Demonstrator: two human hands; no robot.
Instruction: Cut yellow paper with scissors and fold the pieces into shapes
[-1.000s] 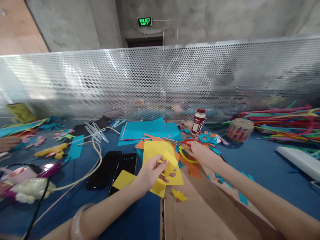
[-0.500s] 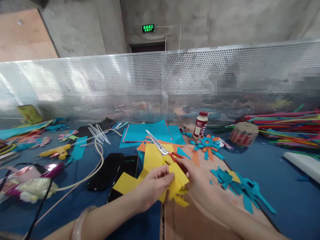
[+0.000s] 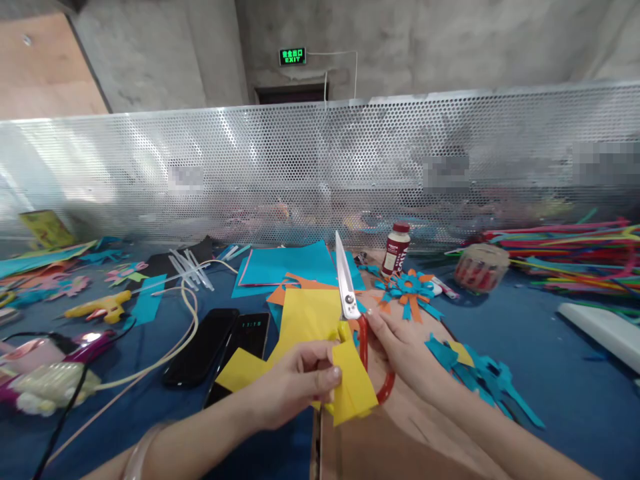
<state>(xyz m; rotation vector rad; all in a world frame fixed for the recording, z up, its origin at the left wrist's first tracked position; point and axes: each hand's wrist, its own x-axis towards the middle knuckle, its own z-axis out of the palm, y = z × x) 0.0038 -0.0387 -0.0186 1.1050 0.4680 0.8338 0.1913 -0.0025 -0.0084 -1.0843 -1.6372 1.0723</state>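
Observation:
My left hand [image 3: 295, 387] pinches a folded piece of yellow paper [image 3: 353, 383] low in the middle of the view, above the table edge. My right hand [image 3: 400, 347] grips the red handles of a pair of scissors [image 3: 347, 293], whose closed blades point up and away. The scissors stand right behind the yellow paper, touching or nearly touching it. A larger yellow sheet [image 3: 307, 317] lies on the table under both hands.
Two black phones [image 3: 220, 343] lie left of the yellow sheet. Beyond are blue paper sheets [image 3: 290, 263], a blue and orange paper flower [image 3: 410, 287], a glue bottle [image 3: 396, 241], a yellow glue gun [image 3: 100, 307], cables, and blue scraps [image 3: 480, 377] at right. A perforated metal screen [image 3: 320, 167] closes the back.
My right hand picked up the scissors from the table, brought them to the yellow paper and swung the blades upright. My left hand kept the folded yellow paper, lowering it slightly.

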